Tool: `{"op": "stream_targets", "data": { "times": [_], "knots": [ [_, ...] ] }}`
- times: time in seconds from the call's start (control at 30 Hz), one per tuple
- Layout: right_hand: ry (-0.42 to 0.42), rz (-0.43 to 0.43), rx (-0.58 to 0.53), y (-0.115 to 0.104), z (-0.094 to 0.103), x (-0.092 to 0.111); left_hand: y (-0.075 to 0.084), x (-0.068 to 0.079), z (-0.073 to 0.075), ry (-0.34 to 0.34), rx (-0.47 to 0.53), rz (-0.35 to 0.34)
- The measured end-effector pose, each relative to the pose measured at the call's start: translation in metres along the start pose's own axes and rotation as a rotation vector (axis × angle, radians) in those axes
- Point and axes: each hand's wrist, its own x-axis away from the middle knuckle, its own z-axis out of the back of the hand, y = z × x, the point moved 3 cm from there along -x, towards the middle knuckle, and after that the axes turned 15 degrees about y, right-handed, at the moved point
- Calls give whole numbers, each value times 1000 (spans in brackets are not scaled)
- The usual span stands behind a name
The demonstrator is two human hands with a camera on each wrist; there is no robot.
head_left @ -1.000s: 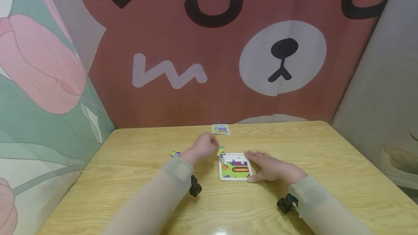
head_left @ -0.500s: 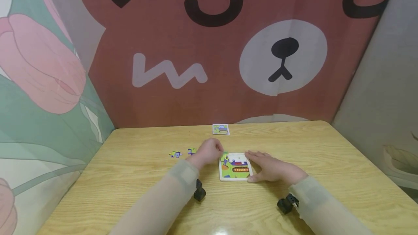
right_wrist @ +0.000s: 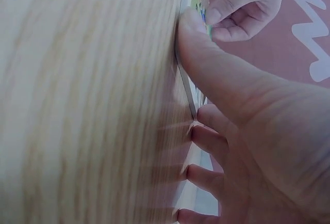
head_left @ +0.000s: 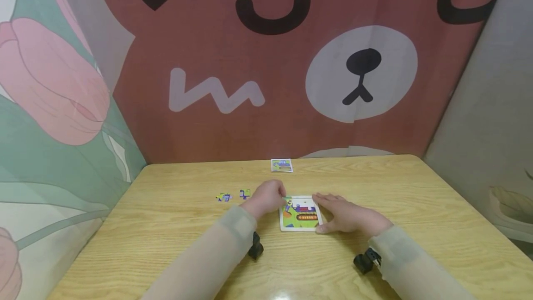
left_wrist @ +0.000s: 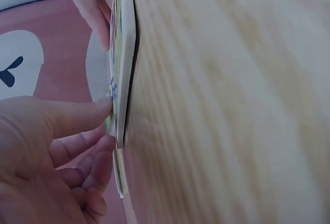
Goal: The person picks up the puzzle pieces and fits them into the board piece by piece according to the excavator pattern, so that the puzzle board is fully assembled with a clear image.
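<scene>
A small square jigsaw puzzle tray [head_left: 300,230] with a white rim lies flat on the table, partly filled with a picture of an orange-and-blue tracked vehicle on green. At its far left corner my left hand [head_left: 268,196] pinches a green-and-blue puzzle piece [head_left: 288,204] between thumb and finger, low against the tray. In the left wrist view the left thumb [left_wrist: 87,114] covers much of that piece. My right hand [head_left: 345,213] rests at the tray's right side, thumb on the near corner and fingers spread by the far corner, the fingertips [right_wrist: 198,175] touching the table.
Two loose puzzle pieces lie left of the left hand: one yellow-and-blue piece [head_left: 224,196] and one green-and-blue piece [head_left: 244,194]. A small picture card [head_left: 281,165] lies at the table's back edge, before a bear-printed wall covering [head_left: 208,138]. Wood tabletop [head_left: 175,235] surrounds the tray.
My left hand has moved right and a little nearer, bringing the puzzle piece down into the tray's far left corner. Both loose pieces now show fully. The right hand has stayed put.
</scene>
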Motion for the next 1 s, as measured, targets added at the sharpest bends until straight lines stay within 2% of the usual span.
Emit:
{"op": "stream_targets", "data": {
  "times": [0.47,0.53,0.67,0.77,0.83,1.0],
  "knots": [
    [2,9,0,3,-1,-1,9,5,5,6,-184,-97],
    [1,8,5,3,-1,-1,9,5,5,-3,-207,-117],
    [-2,-11,12,3,-1,-1,5,4,12,-52,-187,-139],
    [-6,-22,11,1,0,-1,-4,3,26,-50,-138,-135],
    [-6,-22,14,0,0,-1,-15,1,38,-13,-119,-125],
    [-1,7,13,0,-1,-1,-53,-1,71,85,-116,-49]
  ]
}}
